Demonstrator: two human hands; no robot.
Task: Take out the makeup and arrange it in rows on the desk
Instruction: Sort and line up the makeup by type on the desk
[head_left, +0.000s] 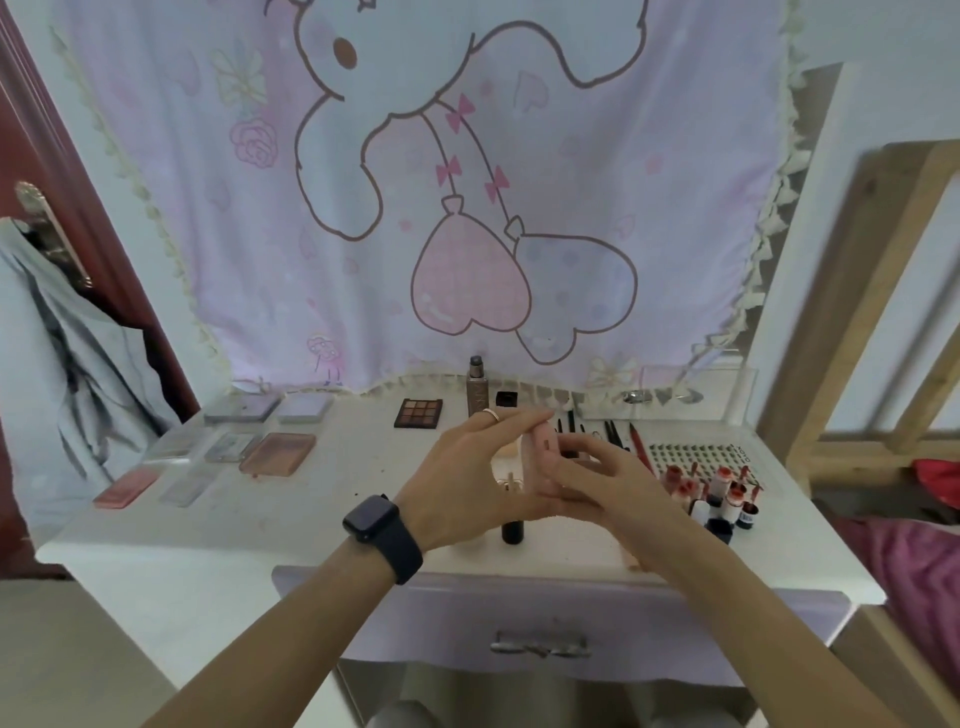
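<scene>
Above the middle of the white desk (234, 525) both my hands hold one pale pink tube (540, 457). My left hand (467, 483), with a ring and a black watch, grips it from the left. From the right, my right hand (597, 483) pinches it. Flat palettes (278, 453) lie in rows on the desk's left part. A brown eyeshadow palette (418, 413), a tall brown bottle (476, 387) and a small black pot (506, 399) stand at the back. A dark tube (511, 530) lies below my hands.
Small red-capped bottles (722, 493) cluster at the desk's right, behind them a studded sheet (696, 457) and pencils (636, 441). A clear acrylic box (670, 395) stands back right. A cartoon curtain (467, 182) hangs behind. A drawer (540, 634) is below; a wooden frame (872, 312) is right.
</scene>
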